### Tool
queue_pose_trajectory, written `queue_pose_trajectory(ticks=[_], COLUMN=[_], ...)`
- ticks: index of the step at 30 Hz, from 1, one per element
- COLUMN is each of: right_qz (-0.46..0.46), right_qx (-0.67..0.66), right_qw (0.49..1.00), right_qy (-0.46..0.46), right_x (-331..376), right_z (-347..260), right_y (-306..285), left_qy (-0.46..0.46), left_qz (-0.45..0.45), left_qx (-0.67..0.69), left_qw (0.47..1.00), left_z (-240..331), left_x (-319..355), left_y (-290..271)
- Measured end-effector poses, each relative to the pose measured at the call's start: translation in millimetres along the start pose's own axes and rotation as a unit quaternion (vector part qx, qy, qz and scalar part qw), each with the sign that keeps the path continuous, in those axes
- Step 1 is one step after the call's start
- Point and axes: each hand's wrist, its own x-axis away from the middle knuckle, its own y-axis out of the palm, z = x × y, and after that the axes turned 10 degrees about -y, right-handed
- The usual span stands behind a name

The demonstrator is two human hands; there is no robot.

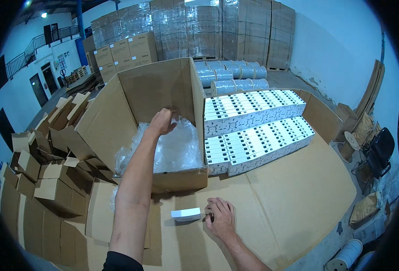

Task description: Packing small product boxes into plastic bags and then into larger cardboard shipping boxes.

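My left hand (pixel 162 122) reaches into a large open cardboard box (pixel 179 180), over a heap of clear plastic bags (pixel 174 144). Its fingers bend down on the far side and are mostly hidden, so a grip on a bag cannot be made out. On the cardboard-covered table (pixel 280 198), my right hand (pixel 220 219) rests with curled fingers around a small dark object (pixel 212 217), only partly showing. Just left of those fingers lies a small white box (pixel 186 214).
Stacked rows of white boxes (pixel 262 140) fill the table right of the large box. Empty open cartons (pixel 59 185) crowd the left side. Wrapped spools (pixel 240 85) and tall wrapped pallets (pixel 249 34) stand behind. A black chair (pixel 380 151) is at the far right.
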Motion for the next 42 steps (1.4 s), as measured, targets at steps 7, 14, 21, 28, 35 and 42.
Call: queue_pose_trajectory(ticks=[7,14,21,28,35,42], right_qz=[0.006,0.007,0.008,0.018,0.026,0.154], right_qx=[-0.005,-0.002,-0.002,-0.013,-0.046,-0.27], right_qw=[1.0,1.0,1.0,1.0,0.999,0.938], right_qy=[-0.002,0.005,0.008,0.001,-0.001,0.152], right_x=[-0.7,-2.0,-0.8,0.1,2.2,30.5], right_z=[-4.5,-4.5,-1.0,-4.0,-8.0,3.3], right_y=[1.4,-0.1,-1.1,0.6,4.7,4.2], left_qy=[0.088,-0.006,0.005,-0.072,-0.056,-0.226], left_qz=[-0.102,-0.083,0.033,0.124,0.285,0.271], left_qx=[-0.127,-0.055,0.048,0.213,0.371,0.481], left_qw=[0.983,0.995,0.998,0.967,0.882,0.803], left_z=[-1.8,-1.9,15.7,11.5,54.9,164.1], left_x=[-0.6,-13.1,-11.4,0.0,87.5,285.2], left_y=[7.4,-16.1,-46.2,-80.1,-140.2,-96.9])
